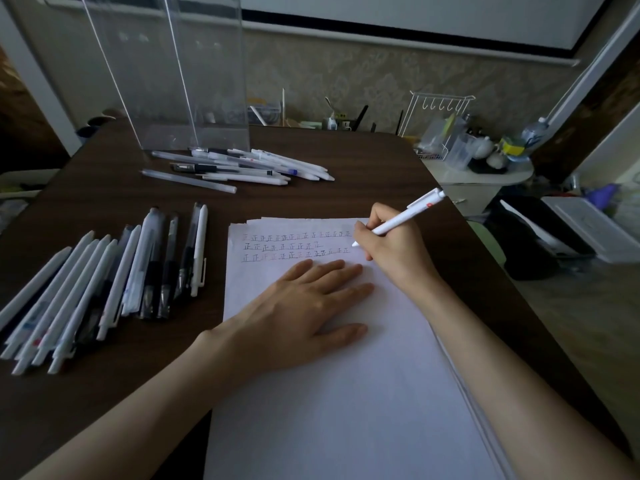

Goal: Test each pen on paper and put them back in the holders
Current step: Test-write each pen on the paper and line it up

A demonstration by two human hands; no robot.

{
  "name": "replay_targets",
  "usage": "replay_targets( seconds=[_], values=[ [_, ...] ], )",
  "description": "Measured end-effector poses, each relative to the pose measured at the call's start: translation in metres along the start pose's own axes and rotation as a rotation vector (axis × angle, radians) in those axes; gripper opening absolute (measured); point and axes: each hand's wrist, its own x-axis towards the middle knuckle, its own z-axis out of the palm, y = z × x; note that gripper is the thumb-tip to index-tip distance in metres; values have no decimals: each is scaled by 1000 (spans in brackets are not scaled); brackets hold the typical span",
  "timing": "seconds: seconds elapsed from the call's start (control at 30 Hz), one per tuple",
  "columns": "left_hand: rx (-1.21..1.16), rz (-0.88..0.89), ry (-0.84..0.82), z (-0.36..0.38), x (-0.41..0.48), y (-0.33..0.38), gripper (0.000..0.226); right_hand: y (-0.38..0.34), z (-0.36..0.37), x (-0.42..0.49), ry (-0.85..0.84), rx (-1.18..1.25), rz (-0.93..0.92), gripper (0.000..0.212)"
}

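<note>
Three handwritten rows of the character 正, repeated many times in dark and reddish ink, stand near the far edge of the paper [329, 410]

A paper stack [346, 393] is laid by the bench's [311, 199] near edge. A row of pens [104, 282] is spread left of it. A pen pile [239, 166] is heaped behind, before the holders [173, 81] at the far edge. The left grip [304, 306] is rested flat on the paper. A pen [408, 215] is held in the right grip [391, 251] at the stack's far right corner.
</note>
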Motion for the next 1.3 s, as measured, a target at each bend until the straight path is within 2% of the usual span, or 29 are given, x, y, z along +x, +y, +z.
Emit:
replay_targets(
  seconds=[0.53,1.03,1.17,1.3],
  values=[
    [-21,-9,-16,-1,1,-1,64,-5,-1,-1,2,9,10,29],
    [-22,3,2,0,1,-2,65,-1,-2,0,-39,17,23,34],
    [-27,9,10,0,1,-2,66,1,-1,2,5,-21,21,36],
    [-45,27,46,-1,0,-3,65,-2,-1,1,3,63,14,35]
  ],
)
